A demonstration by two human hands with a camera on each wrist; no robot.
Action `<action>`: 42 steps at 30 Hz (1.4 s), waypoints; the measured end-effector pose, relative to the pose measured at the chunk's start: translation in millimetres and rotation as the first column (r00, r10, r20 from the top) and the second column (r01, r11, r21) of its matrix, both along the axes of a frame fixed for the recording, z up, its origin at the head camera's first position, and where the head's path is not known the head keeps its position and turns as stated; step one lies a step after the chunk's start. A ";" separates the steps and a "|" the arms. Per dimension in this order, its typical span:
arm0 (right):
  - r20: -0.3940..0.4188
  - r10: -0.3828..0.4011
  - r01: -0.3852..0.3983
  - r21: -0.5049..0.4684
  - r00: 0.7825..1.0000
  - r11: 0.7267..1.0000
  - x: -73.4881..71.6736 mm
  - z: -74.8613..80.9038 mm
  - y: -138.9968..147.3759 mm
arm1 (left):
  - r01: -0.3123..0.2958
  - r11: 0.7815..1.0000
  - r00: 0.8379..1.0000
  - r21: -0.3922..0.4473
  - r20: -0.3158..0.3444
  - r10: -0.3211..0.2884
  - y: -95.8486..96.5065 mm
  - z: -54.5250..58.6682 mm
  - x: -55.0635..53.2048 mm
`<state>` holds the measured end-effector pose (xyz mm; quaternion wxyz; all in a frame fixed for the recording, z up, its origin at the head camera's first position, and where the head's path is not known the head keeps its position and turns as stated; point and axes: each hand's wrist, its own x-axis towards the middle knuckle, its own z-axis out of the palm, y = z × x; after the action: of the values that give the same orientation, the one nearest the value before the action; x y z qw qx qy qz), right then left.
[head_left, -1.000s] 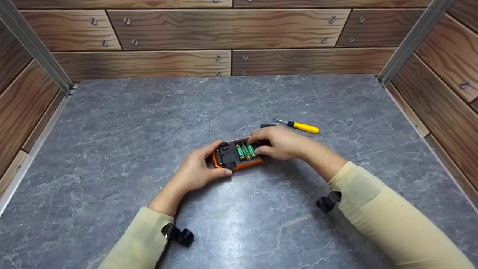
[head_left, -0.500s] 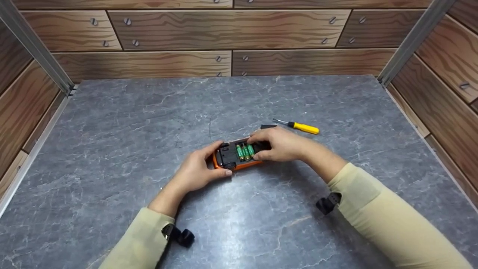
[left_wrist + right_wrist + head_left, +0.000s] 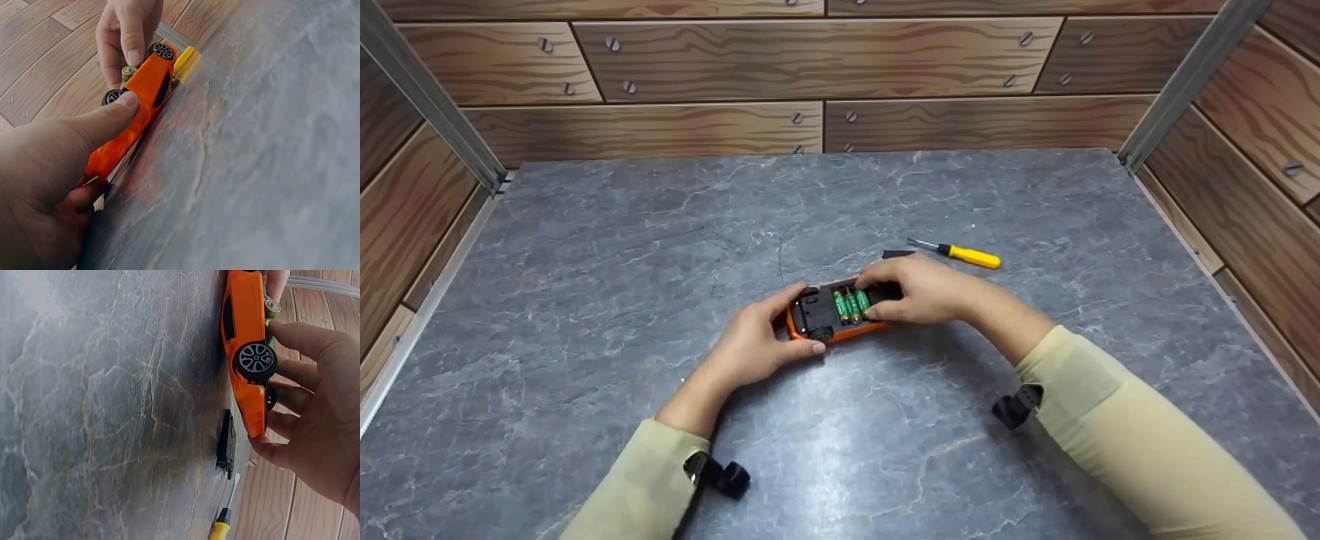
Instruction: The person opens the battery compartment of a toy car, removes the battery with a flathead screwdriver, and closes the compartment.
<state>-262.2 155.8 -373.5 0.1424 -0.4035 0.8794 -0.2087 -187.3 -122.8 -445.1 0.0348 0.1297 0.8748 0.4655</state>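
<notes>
An orange toy car [image 3: 855, 331] lies upside down on the grey table, its black underside facing up. Three green batteries [image 3: 851, 306] sit side by side in the open compartment in its middle. My left hand [image 3: 750, 341] grips one end of the car, thumb along the near side and fingers on the far side. Over the other end, my right hand [image 3: 926, 289] pinches the rightmost battery, thumb at its near end and a finger at its far end. In the right wrist view, one battery [image 3: 273, 306] sticks up above the car's edge, with the thumb against it.
A yellow-handled screwdriver [image 3: 971, 256] lies behind the right hand. Beside its tip is a small black plastic cover [image 3: 226, 444], partly hidden by the hand in the head view. Wood-patterned walls [image 3: 810, 60] border the table at the back and sides.
The right thumb has shifted slightly left along the near ends of the batteries, which sit more evenly in line. The left hand and the car stay in place.
</notes>
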 end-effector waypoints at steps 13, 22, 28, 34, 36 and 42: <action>0.015 -0.029 0.029 -0.035 0.999 0.999 -0.5 -2.7 0.5 | -0.002 1.000 1.000 -0.012 0.007 0.002 -0.2 0.1 0.9; -0.014 -0.030 0.030 -0.037 0.999 0.999 2.3 -3.7 1.0 | -0.004 1.000 1.000 -0.025 0.003 0.004 0.5 -0.1 0.6; -0.035 -0.019 0.018 -0.037 0.999 0.999 2.3 -5.4 1.2 | 0.002 1.000 1.000 -0.018 -0.003 -0.002 -0.2 -0.2 0.6; -0.037 -0.015 0.014 -0.024 0.999 1.000 1.8 -6.2 -0.3 | 0.009 1.000 1.000 -0.012 -0.018 -0.010 -0.7 -2.0 -0.8; -0.030 -0.020 0.019 -0.018 0.999 1.000 2.4 -5.3 -0.9 | 0.008 1.000 1.000 -0.014 -0.018 -0.009 -0.8 -2.2 -1.0; -0.007 -0.042 0.042 -0.017 0.999 0.999 2.9 -5.4 -2.2 | 0.005 1.000 1.000 -0.016 -0.011 -0.005 -0.2 -1.1 -0.2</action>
<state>-259.3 153.7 -379.0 0.1316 -0.3868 0.8864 -0.2176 -187.4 -123.0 -446.2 0.0323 0.1340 0.8785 0.4575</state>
